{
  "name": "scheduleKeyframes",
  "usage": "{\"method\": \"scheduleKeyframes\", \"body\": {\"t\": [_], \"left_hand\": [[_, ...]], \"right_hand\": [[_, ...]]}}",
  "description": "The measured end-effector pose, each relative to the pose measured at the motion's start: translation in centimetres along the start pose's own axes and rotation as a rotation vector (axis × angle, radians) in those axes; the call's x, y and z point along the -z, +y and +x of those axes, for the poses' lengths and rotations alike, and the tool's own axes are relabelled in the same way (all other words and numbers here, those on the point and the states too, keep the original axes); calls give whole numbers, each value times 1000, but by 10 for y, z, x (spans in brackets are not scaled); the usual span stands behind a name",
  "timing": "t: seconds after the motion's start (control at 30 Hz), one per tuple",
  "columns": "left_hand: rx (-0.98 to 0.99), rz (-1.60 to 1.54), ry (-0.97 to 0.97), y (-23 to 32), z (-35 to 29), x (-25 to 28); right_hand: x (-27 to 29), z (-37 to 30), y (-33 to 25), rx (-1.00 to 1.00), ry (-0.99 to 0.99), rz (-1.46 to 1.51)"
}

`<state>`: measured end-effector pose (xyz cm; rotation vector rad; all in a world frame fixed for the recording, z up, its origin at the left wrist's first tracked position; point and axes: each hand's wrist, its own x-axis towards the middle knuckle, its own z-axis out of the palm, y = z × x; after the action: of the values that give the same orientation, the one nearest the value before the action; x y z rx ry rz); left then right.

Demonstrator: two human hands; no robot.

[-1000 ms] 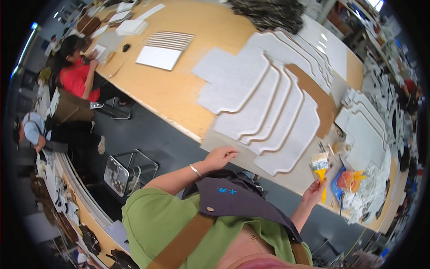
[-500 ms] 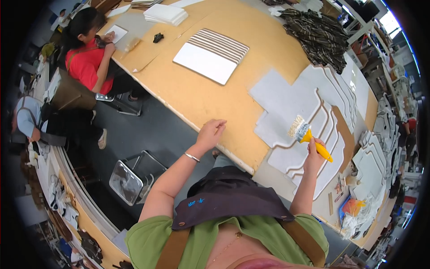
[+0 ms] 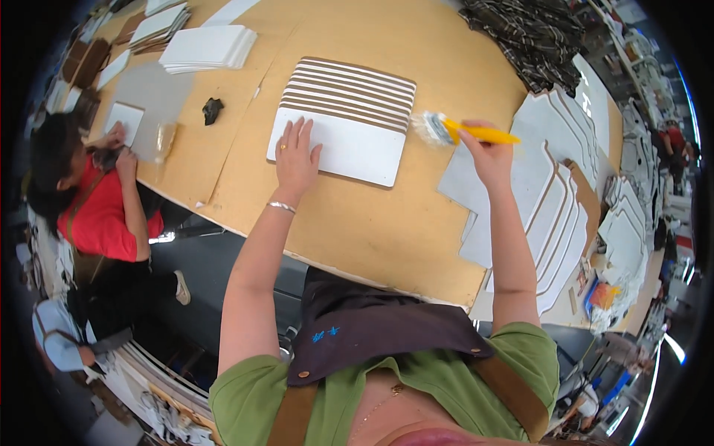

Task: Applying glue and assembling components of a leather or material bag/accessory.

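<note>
On the table lies a fanned stack of rounded panels [image 3: 353, 152], its front one plain white and the far edges showing as brown and white stripes. My left hand [image 3: 297, 163] rests flat on the front white panel near its left side, fingers stretched out and a little apart. Wrapped round the yellow handle of a paintbrush [image 3: 497, 136] is my right hand [image 3: 489, 157]. The brush lies nearly level, its pale bristles pointing left, close to the stack's right edge. Whether the bristles touch the panels, I cannot tell.
Large grey-white cut pieces with brown edges [image 3: 547, 223] overlap at the right. Dark striped fabric [image 3: 524, 44] is heaped at the far right. A white panel stack [image 3: 208, 48] and a small black object [image 3: 213, 111] lie at the left. A co-worker in red [image 3: 104, 212] sits there.
My left hand has reached forward onto the striped stack. My right hand has carried the brush forward and left, from over the grey-white pieces to beside the stack. The view has shifted.
</note>
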<state>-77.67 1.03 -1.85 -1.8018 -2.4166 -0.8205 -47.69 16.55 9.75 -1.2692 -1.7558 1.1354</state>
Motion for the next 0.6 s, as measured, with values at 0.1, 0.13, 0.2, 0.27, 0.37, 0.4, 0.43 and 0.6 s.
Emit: {"method": "scheduleKeyframes", "body": {"t": [0.1,0.13,0.2,0.27,0.37,0.4,0.43,0.6], "left_hand": [[-38,59,-91,-21,27,-15],[-64,85,-82,-24,38,-20],[-89,107,-166,-30,44,-25],[-121,77,-194,-34,44,-33],[-111,64,-213,-36,45,-32],[-99,59,-217,-35,46,-30],[-94,54,-224,-35,46,-29],[-116,31,-228,-33,49,-28]], "right_hand": [[-43,28,-5,123,43,118],[-54,40,-7,115,61,109],[-73,55,-10,184,10,-169],[-90,65,-13,160,-37,-244],[-126,75,-36,49,-208,-379],[-135,74,-43,-51,-325,-448],[-141,73,-42,132,-394,-421],[-103,131,12,14,-155,-695]]}}
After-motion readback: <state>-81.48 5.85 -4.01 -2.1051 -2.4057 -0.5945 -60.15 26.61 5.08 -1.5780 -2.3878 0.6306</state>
